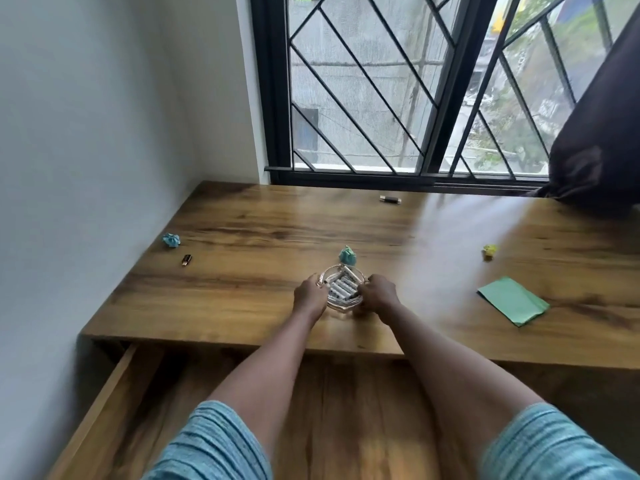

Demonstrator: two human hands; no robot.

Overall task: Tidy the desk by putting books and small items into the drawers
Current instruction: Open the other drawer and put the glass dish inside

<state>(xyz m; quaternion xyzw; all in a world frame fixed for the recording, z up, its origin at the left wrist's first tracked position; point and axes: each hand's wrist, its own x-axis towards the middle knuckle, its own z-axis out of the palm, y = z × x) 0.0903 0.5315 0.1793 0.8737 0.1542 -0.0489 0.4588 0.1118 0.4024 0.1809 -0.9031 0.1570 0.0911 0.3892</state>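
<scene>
**Both hands on the glass dish of batteries at mid-desk**

Just below the centre of the frame, the left hand (309,295) and the right hand (378,293) close in from either side on a small glass dish (337,307). Their fingers curl around its rim, so each hand grips the dish. The dish holds a cluster of white batteries (341,288) lying side by side. Whether it rests on the wooden desk (242,220) or is slightly raised cannot be told.

Just above the dish lies a teal paper ball (347,255). At the left of the desk sit a blue paper ball (171,240) and a small dark stick (186,260). At the right are a yellow paper ball (490,251) and a flat green sheet (512,301). A black and silver item (390,199) lies near the window (363,81), with a dark curtain (595,150) at the upper right.

Along the bottom of the frame a drawer (346,417) stands pulled out beneath the forearms.
</scene>
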